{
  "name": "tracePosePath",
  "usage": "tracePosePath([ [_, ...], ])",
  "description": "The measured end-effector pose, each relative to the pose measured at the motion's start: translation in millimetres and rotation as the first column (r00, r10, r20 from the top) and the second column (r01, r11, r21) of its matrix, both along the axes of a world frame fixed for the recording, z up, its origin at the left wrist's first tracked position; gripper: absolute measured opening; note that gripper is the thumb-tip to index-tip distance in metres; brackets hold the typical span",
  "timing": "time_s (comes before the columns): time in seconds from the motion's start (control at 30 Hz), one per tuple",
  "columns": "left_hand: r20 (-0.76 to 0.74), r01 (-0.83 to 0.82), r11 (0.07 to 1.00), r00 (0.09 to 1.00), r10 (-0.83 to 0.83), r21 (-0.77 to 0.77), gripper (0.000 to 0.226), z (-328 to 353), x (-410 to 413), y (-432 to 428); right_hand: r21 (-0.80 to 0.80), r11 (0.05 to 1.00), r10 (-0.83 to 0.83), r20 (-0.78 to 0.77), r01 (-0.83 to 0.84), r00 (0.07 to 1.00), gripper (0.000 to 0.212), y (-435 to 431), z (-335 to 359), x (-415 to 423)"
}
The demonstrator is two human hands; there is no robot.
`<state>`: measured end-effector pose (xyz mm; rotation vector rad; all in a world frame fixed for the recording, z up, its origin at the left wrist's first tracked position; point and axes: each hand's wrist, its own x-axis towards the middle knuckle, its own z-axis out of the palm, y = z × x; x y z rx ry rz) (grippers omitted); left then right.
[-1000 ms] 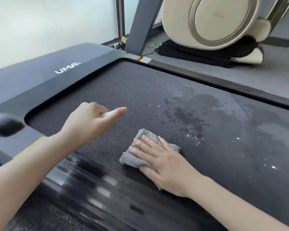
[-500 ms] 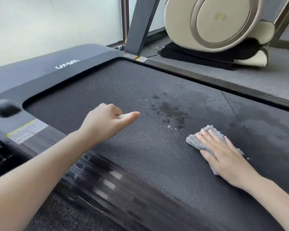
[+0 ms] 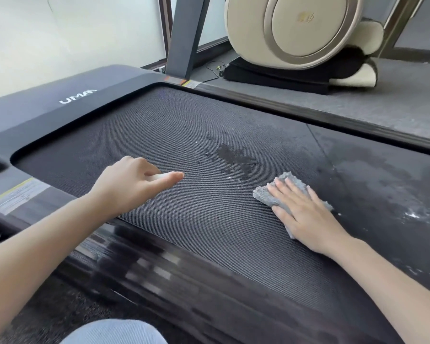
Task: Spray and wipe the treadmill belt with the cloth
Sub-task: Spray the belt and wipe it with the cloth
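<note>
head | cloth point(image 3: 266, 196) grey, crumpled, under flat right hand point(image 3: 305, 217) | belt point(image 3: 159, 135) wet-patched

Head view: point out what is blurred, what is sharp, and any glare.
Head view: the near side rail is streaked with motion blur; the belt weave, the cloth and the right hand on it are crisp; droplets at right glint white; shadows are soft.
</note>
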<state>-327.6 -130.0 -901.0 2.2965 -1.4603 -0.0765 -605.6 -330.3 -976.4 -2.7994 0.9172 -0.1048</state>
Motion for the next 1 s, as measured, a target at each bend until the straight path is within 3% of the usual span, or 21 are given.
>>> tracePosePath([
  [0.23, 0.127, -0.01, 0.999, 0.992, 0.015, -0.044, 0.063, -6.1, -4.9, 2.0, 0.002, 1.0, 0.012, -0.009, -0.012, 1.0, 0.071, -0.6, 1.8, -0.6],
  [0.47, 0.162, 0.015, 1.0, 0.987, -0.011, -0.027, 0.07, -0.3, 2.2, -9.4, -0.005, 1.0, 0.004, 0.006, -0.004, 1.0, 0.075, -0.9, 0.7, 0.1],
  [0.67, 0.179, -0.014, 0.987, 0.983, 0.042, -0.159, 0.06, 2.7, 2.3, -36.4, -0.008, 1.0, -0.001, 0.011, 0.001, 1.0, 0.074, 0.1, 0.7, -0.5],
  [0.87, 0.146, -0.07, 0.998, 0.987, 0.071, -0.01, 0.073, 4.0, 24.9, -85.4, 0.009, 1.0, 0.007, 0.01, -0.007, 1.0, 0.071, 0.8, 2.4, -1.2],
  [1.0, 0.144, -0.085, 0.993, 0.985, 0.095, -0.078, 0.064, -1.5, 25.0, -109.7, 0.018, 0.999, 0.031, 0.023, -0.031, 0.999, 0.078, -0.4, 1.0, -1.2],
])
